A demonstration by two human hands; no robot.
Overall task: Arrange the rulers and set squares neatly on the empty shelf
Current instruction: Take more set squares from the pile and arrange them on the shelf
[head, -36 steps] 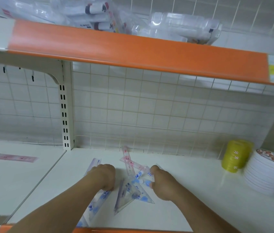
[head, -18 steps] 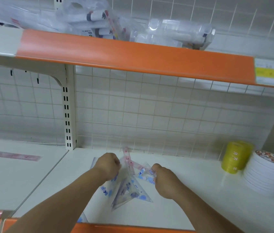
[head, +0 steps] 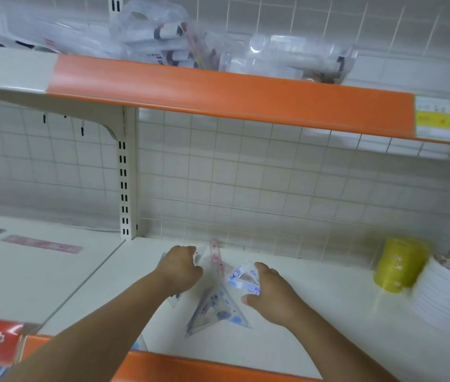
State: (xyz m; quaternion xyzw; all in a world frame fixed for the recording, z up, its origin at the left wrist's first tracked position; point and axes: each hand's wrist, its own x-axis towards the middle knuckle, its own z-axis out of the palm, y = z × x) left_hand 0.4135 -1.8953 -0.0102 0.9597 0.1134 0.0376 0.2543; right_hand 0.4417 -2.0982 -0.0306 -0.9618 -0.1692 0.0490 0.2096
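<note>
Both hands reach onto the shelf (head: pixel 317 321). Right hand (head: pixel 272 297) pinches a small set square (head: pixel 243 277) between fingers and thumb. Left hand (head: pixel 181 268) is curled; whether it grips anything, I cannot tell. Between them lie one larger set square (head: pixel 215 312) and one pink ruler (head: pixel 215 256). A second pink ruler (head: pixel 42 244) lies well apart, left.

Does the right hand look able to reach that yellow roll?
Probably yes. The yellow roll stands further right on the same shelf, with only bare shelf between it and the right hand, though its fingers hold a small set square.
</note>
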